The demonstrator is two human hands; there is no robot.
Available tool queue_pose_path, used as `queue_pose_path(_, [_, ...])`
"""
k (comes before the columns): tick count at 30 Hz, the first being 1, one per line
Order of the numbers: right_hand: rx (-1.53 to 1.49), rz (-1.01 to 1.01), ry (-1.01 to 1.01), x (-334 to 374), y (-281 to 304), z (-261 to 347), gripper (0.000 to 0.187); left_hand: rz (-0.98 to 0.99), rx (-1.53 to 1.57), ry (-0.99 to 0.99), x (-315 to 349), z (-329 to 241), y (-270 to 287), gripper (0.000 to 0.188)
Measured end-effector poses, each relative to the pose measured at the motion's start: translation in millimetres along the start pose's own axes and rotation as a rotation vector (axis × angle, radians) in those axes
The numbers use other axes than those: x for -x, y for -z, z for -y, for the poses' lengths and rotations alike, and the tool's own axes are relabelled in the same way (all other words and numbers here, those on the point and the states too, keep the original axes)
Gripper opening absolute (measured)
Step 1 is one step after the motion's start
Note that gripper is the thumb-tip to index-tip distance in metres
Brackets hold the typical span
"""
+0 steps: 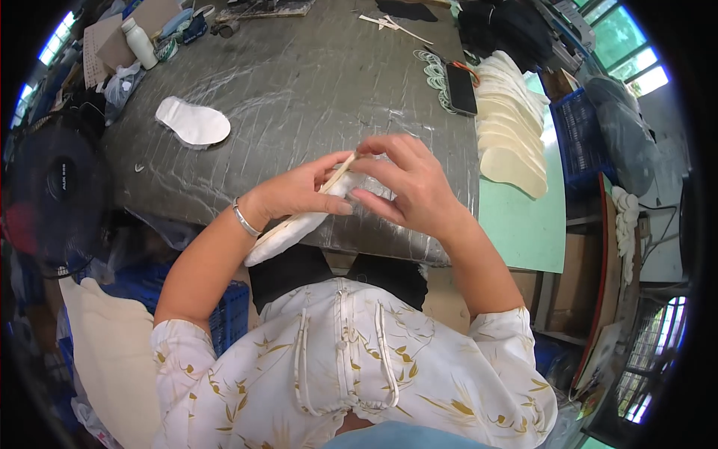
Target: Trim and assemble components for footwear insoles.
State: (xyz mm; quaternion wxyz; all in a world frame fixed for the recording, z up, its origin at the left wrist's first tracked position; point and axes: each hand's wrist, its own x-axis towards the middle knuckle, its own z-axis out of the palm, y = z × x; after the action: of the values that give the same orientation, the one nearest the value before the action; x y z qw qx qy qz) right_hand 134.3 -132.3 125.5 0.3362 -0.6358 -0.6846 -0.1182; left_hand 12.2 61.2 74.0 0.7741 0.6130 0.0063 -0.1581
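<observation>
A white, fluffy insole [288, 233] with a cream edge is held on a slant over the table's near edge. My left hand [307, 187], with a bracelet at its wrist, grips its upper part between thumb and fingers. At the upper end, the bent fingers of my right hand [407, 179] are on the cream rim, the thumb lower beside the white face. My fingers partly hide that end. Farther left, another white insole [196, 124] lies flat on the dark, plastic-covered table [314, 82].
Overlapping cream insole pieces [512, 150] lie at the right on a green board [527, 236]. Beside them are a phone [461, 90] and looped pale cord [436, 73]. A white bottle [139, 43] stands far left, a black fan [63, 179] nearer. Blue crates [580, 138] stand right.
</observation>
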Motion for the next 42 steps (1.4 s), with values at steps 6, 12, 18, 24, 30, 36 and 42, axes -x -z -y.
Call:
queue_pose_path(6, [0.108,0.044,-0.053,11.3,-6.2,-3.0,0.019,-0.034,-0.138,-0.002,-9.6,10.0,-2.3,0.093])
queue_pose_path(12, [0.116,0.073,-0.015,11.9,-1.7,-10.5,0.024,-0.003,-0.208,0.067,-14.1,4.4,-4.8,0.067])
queue_pose_path(18, [0.171,-0.057,0.024,13.2,-3.5,-14.0,0.03,-0.056,0.052,-0.187,-27.2,-13.4,-19.1,0.043])
queue_pose_path(24, [-0.103,-0.16,-0.175,17.7,9.7,-19.4,0.051,-0.14,0.022,-0.151,-23.9,-11.7,-20.0,0.044])
queue_pose_path(30, [0.049,-0.163,-0.053,17.0,3.7,-20.7,0.029,-0.189,-0.071,-0.171,-18.2,-11.5,-20.3,0.043])
queue_pose_path(36, [0.138,-0.202,-0.013,17.4,-2.8,-18.1,0.028,-0.234,-0.1,-0.189,-19.9,-12.7,-29.4,0.039])
queue_pose_path(42, [0.138,-0.094,0.057,10.0,-1.2,-11.9,0.029,-0.265,-0.008,-0.087,-28.7,-13.5,-11.2,0.037])
